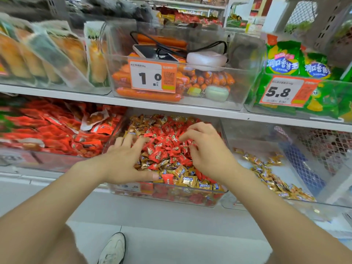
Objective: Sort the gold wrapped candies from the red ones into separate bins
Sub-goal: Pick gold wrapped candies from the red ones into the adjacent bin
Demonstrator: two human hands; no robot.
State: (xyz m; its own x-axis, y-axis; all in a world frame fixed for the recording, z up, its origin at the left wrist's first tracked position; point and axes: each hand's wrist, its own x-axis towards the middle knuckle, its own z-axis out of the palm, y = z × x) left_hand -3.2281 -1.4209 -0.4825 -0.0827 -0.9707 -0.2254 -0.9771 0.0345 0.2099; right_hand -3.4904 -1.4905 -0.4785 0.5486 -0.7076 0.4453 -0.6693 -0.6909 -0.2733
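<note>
Loosely, left hand (124, 161) spreads on crinkly red candies (159, 154); right hand (206, 149) curls, perhaps pinching.

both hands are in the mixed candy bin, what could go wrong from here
1. Red wrapped candies and gold wrapped candies lie mixed under the right hand, whose fingers curl over the heap; a scoop could carry red ones into the clear plastic bin on the right, which shows only gold.
2. The heap reaches about the front rim of the clear plastic middle bin; the left hand spread on it might push pieces over onto the floor.
</note>
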